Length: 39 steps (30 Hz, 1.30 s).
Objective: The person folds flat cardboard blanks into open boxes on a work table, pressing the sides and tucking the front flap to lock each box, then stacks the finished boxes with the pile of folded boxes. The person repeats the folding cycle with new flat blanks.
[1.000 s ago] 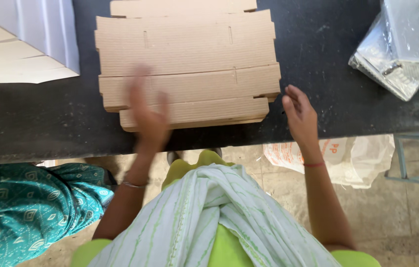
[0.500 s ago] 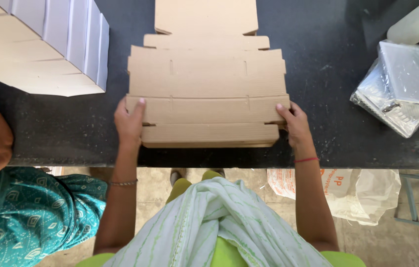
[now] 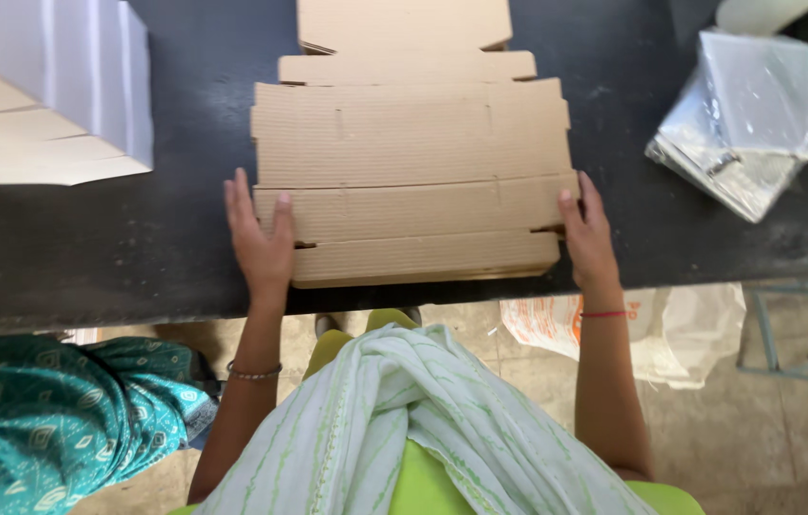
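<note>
Cardboard blank (image 3: pixel 411 181) unmoved, left hand (image 3: pixel 261 238) and right hand (image 3: pixel 587 234) flat at its edges, grip released

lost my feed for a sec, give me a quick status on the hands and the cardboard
Left hand and right hand open, flat at the side edges of the flat cardboard box blank. Blank lies on the black table. Nothing on top of it.
</note>
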Each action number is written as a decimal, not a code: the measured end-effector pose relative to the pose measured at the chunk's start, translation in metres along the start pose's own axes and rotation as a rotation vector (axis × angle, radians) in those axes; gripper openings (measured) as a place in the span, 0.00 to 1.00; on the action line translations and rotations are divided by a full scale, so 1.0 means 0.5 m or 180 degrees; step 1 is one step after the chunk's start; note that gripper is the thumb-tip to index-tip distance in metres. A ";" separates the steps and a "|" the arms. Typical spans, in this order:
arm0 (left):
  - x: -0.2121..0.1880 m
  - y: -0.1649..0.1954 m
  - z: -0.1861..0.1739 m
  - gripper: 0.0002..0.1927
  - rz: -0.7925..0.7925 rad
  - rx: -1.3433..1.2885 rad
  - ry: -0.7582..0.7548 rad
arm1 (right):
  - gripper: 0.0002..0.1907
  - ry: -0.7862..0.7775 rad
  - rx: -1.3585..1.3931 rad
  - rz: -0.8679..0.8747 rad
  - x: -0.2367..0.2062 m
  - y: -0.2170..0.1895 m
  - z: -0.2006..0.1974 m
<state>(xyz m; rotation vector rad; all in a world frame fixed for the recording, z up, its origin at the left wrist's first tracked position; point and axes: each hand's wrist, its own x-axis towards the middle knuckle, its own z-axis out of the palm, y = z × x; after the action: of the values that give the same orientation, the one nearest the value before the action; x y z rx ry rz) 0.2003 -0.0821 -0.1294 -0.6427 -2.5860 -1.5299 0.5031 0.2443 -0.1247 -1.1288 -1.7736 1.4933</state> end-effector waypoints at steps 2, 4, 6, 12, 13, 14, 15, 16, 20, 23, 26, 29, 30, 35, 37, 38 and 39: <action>-0.006 0.002 0.001 0.36 0.0006 0.0102 -0.0157 | 0.36 0.0034 -0.0418 -0.0254 -0.007 -0.001 -0.002; -0.010 0.003 0.004 0.35 0.0027 0.0171 -0.0234 | 0.37 0.0038 -0.0641 -0.0322 -0.015 -0.006 -0.003; -0.010 0.005 0.007 0.34 0.0077 0.0207 -0.0216 | 0.38 0.0018 -0.0648 -0.0228 -0.022 -0.015 -0.003; 0.002 0.018 -0.001 0.31 -0.0324 -0.0421 -0.0185 | 0.35 0.0026 -0.1166 -0.0426 -0.038 -0.067 -0.010; 0.007 0.022 -0.007 0.30 -0.0365 -0.0433 -0.0184 | 0.33 0.0001 -0.1028 -0.0542 -0.040 -0.077 -0.012; 0.013 0.025 -0.014 0.29 -0.0406 -0.0448 -0.0183 | 0.32 -0.0026 -0.0890 -0.0657 -0.042 -0.087 -0.017; 0.019 0.027 -0.022 0.28 -0.0450 -0.0463 -0.0177 | 0.30 -0.0059 -0.0751 -0.0772 -0.044 -0.095 -0.022; 0.024 0.029 -0.032 0.27 -0.0477 -0.0573 -0.0191 | 0.30 -0.0247 -0.0005 -0.0715 -0.045 -0.100 -0.026; 0.036 0.032 -0.056 0.23 -0.0652 -0.2059 -0.0255 | 0.31 -0.0587 0.2122 -0.0126 -0.039 -0.085 -0.039; -0.003 0.031 -0.030 0.23 -0.1835 -0.3821 -0.0133 | 0.25 -0.0369 0.2625 0.0738 -0.024 -0.039 -0.025; -0.040 0.021 -0.004 0.24 -0.2376 -0.4526 -0.0572 | 0.22 -0.0329 0.2803 0.1000 -0.013 -0.009 -0.021; -0.041 0.021 -0.002 0.23 -0.2093 -0.4365 -0.0793 | 0.24 -0.0340 0.2611 0.0740 -0.024 -0.021 -0.012; -0.038 0.029 -0.002 0.23 -0.1956 -0.4255 -0.0783 | 0.25 -0.0328 0.2492 0.0618 -0.032 -0.036 -0.006; -0.089 0.138 0.056 0.34 0.0758 -0.0883 -0.0840 | 0.27 -0.0058 0.0569 0.0190 -0.096 -0.119 0.103; -0.133 0.188 0.106 0.42 0.1214 0.0153 -0.1016 | 0.32 -0.0638 -0.0827 -0.1246 -0.132 -0.125 0.166; -0.145 0.200 0.120 0.42 0.1246 0.0335 -0.1036 | 0.36 -0.0771 -0.0911 -0.1425 -0.139 -0.122 0.198; -0.152 0.207 0.132 0.43 0.1281 0.0519 -0.1051 | 0.39 -0.0903 -0.0991 -0.1609 -0.140 -0.117 0.224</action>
<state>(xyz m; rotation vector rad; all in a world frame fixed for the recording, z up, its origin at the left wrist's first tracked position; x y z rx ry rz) 0.3194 -0.0069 -0.0975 -1.3934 -2.5388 -1.1555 0.4296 0.1257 -0.0861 -0.5431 -2.3300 1.1336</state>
